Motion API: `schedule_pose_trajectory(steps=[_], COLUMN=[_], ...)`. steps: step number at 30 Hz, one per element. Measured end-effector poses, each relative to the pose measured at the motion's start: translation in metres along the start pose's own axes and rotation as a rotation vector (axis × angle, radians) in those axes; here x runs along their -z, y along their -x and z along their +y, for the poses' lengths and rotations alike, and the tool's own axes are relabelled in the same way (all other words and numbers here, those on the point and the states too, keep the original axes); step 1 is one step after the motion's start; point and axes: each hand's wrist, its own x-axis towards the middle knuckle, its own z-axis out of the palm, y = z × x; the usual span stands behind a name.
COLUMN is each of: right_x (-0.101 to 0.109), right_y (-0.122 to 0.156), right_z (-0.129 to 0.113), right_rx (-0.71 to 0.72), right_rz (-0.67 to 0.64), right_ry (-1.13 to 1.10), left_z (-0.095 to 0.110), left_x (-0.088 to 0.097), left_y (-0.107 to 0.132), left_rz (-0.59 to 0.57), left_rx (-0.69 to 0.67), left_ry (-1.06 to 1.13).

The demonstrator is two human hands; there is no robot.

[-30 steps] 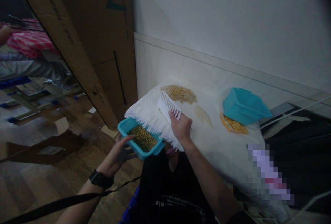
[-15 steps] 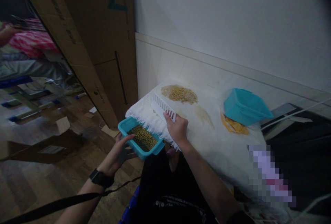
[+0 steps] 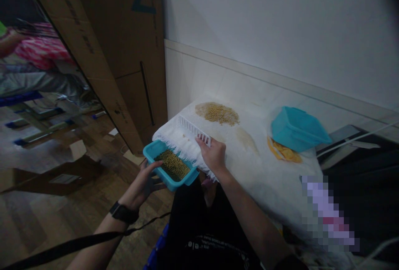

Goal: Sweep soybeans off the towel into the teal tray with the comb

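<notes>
My left hand (image 3: 147,183) grips the near left side of a turquoise plastic basin (image 3: 149,148), thumb over the rim. Yellowish-green beans (image 3: 174,166), like soybeans, lie inside it. The basin is held just below the fringed edge of a white cloth (image 3: 246,170) on the table. In my right hand (image 3: 212,153) is a white slotted plastic strip (image 3: 193,130), its far end pointing up and left over the cloth. A few loose beans lie on the cloth beside the strip. Farther back, a pile of beans (image 3: 218,113) sits on a damp brownish patch.
A second turquoise basin (image 3: 296,130) stands tilted at the right, with an orange-yellow cloth (image 3: 283,151) under it. A tall cardboard box (image 3: 124,53) rises at the left beside the wall. Beyond it, a person in red-and-white patterned clothing (image 3: 43,49) is partly visible.
The white slotted strip has swung slightly toward me and left, tilting flatter, and loose beans show near it. The basin stays in my left hand, nearly unmoved.
</notes>
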Motion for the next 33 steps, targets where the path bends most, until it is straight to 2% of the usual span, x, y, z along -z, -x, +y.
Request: schedule_pose_trajectory(steps=[8, 18, 20, 25, 29, 33], right_x=[0.006, 0.008, 0.010, 0.009, -0.007, -0.020], right_y=[0.015, 0.046, 0.046, 0.022, 0.002, -0.003], right_z=[-0.012, -0.018, -0.017, -0.010, -0.006, 0.001], right_rx=[-0.046, 0.024, 0.001, -0.144, -0.233, -0.276], right_rz=[-0.084, -0.159, -0.119, 0.154, 0.164, 0.187], right_ry=[-0.074, -0.231, -0.221, -0.042, 0.057, 0.133], left_z=[0.001, 0.001, 0.001, 0.001, 0.001, 0.002], left_x=[0.000, 0.001, 0.001, 0.000, -0.001, -0.003], left_y=[0.001, -0.001, 0.000, 0.003, 0.001, 0.000], left_rz=[0.005, 0.009, 0.009, -0.012, 0.018, 0.020], left_rx=[-0.008, 0.014, 0.019, 0.007, 0.058, 0.056], left_ry=[0.024, 0.009, 0.011, 0.043, 0.036, 0.035])
